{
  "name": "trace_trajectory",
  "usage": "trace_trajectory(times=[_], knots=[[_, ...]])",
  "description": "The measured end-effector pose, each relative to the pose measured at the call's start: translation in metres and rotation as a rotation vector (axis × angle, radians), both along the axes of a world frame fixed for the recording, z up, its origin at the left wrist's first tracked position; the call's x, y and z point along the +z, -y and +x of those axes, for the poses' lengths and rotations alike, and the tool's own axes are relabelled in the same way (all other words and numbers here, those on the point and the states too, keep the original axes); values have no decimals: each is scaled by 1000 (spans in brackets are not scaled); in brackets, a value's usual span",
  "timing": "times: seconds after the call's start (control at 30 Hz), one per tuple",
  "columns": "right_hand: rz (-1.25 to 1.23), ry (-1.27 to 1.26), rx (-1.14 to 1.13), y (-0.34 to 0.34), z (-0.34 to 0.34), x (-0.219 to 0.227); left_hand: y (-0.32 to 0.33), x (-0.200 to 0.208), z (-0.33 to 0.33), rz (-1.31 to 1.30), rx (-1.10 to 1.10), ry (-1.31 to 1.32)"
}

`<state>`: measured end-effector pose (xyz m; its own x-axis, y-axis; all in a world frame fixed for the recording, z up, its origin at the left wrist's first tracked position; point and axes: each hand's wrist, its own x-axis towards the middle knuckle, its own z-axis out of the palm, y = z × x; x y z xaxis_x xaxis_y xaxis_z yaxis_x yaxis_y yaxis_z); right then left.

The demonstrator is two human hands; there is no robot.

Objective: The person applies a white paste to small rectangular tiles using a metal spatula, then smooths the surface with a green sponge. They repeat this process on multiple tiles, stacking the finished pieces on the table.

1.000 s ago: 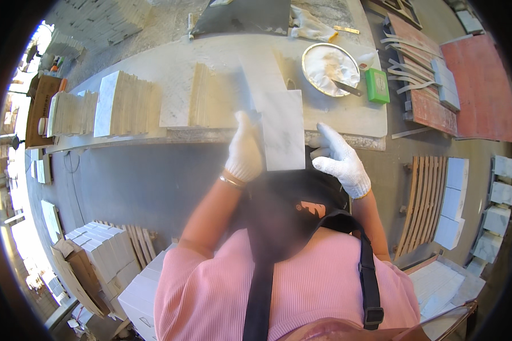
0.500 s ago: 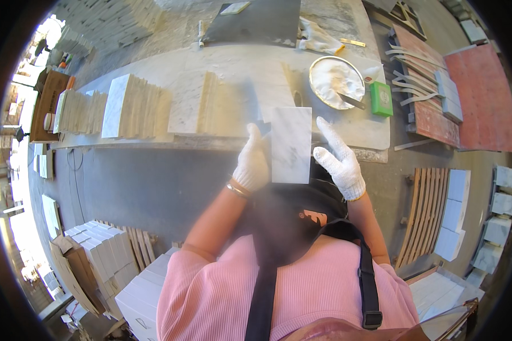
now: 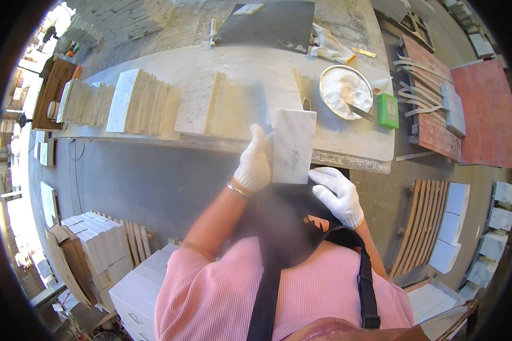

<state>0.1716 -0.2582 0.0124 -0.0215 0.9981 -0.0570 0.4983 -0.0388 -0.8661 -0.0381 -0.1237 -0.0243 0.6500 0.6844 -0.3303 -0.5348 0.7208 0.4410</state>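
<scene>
Marble tile, left hand holding its edge, thumb up, right hand spread loosely near lower corner

Open lane right of the rectangular white marble tile!
Bare pale worktop there; beyond, round white-paste tub and green plastic box block; leftward, grey-white tile stacks.

I see a gray floor by a long, pale counter; bright light, maybe from outdoors, shines in on the left.
</scene>
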Motion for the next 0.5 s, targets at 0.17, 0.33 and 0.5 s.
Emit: trace_trajectory(times=[0.17,0.33,0.5], knots=[[-276,-332,-266,-8,-1,-5,1,4,6,-94,27,6],[-463,-485,-259,-26,-16,-7,-1,0,12,-155,50,54],[-435,-499,-257,-30,-19,4,-25,-3,13,-64,90,-109]])
